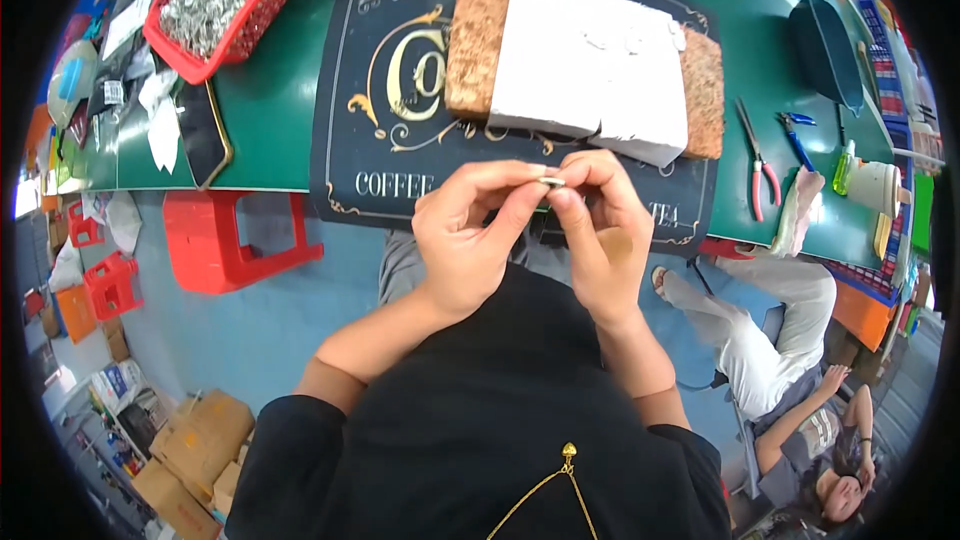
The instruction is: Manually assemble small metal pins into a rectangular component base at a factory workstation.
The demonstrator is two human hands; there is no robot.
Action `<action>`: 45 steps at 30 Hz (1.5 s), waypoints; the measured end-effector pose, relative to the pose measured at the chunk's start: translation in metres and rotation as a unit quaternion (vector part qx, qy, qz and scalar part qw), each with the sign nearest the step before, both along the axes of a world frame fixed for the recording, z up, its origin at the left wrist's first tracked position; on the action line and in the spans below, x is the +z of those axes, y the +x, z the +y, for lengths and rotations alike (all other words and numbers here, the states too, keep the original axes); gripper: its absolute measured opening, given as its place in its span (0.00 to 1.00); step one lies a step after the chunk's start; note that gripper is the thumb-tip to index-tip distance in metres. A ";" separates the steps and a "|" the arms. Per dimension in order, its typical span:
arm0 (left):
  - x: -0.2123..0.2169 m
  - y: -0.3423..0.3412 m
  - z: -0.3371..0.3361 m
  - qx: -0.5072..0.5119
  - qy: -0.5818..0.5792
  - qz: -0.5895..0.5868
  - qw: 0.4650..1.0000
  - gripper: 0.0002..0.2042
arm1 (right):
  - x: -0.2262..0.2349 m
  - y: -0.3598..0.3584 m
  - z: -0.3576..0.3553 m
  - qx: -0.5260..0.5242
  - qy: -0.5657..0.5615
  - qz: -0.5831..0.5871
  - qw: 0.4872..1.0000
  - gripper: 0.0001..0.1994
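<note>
My left hand (462, 235) and my right hand (607, 235) meet above the front edge of the table. Thumbs and forefingers of both pinch a small shiny metal piece (552, 181); its exact kind is too small to make out. Just beyond my fingertips, a white block (590, 60) with small pale bits on top rests across a speckled brown slab (475, 50), whose two ends stick out. Both lie on a black printed mat (350, 155), which hangs slightly over the table edge.
A red basket (215, 60) of silvery metal parts stands far left, near a dark phone-like slab (204, 135). Pink-handled pliers (757, 175) and blue-handled cutters (797, 143) lie on the green table (270, 130) at right. Red stools (215, 240) stand below; another person (770, 360) sits at right.
</note>
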State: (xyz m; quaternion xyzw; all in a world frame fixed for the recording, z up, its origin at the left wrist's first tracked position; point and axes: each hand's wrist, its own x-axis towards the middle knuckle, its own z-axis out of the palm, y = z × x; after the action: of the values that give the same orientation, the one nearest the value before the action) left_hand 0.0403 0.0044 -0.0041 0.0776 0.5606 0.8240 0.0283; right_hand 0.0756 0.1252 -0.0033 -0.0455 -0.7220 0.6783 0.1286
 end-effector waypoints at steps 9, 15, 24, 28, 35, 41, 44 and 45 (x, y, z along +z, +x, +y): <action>0.001 -0.056 -0.018 0.062 -0.455 0.366 0.809 0.23 | 0.029 -0.044 0.010 -0.002 0.495 0.101 0.863 0.05; -0.006 -0.066 -0.015 0.067 -0.466 0.373 0.799 0.23 | 0.026 -0.049 0.008 -0.032 0.498 0.154 0.853 0.06; -0.014 -0.070 -0.021 0.103 -0.465 0.418 0.774 0.15 | 0.021 -0.053 0.000 -0.038 0.470 0.171 0.865 0.06; -0.009 -0.072 -0.030 0.105 -0.468 0.425 0.767 0.15 | 0.018 -0.054 0.002 -0.033 0.485 0.176 0.856 0.05; 0.017 -0.076 -0.115 0.130 -0.491 0.340 0.792 0.13 | 0.013 -0.017 0.010 0.018 0.278 0.114 0.953 0.07; -0.004 -0.067 -0.096 0.099 -0.558 0.210 0.797 0.09 | -0.020 -0.012 0.001 -0.025 0.346 0.128 0.929 0.11; -0.004 -0.077 -0.085 0.108 -0.585 0.243 0.767 0.10 | -0.022 -0.014 -0.003 -0.034 0.378 0.143 0.914 0.11; -0.007 -0.079 -0.086 0.107 -0.576 0.253 0.770 0.09 | -0.023 -0.014 -0.003 -0.036 0.376 0.139 0.915 0.11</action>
State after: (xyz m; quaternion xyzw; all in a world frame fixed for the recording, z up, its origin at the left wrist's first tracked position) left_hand -0.0384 -0.0812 -0.0116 0.1922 0.9218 0.2943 -0.1637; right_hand 0.0617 0.1217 -0.0261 0.0751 -0.8966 0.3512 0.2590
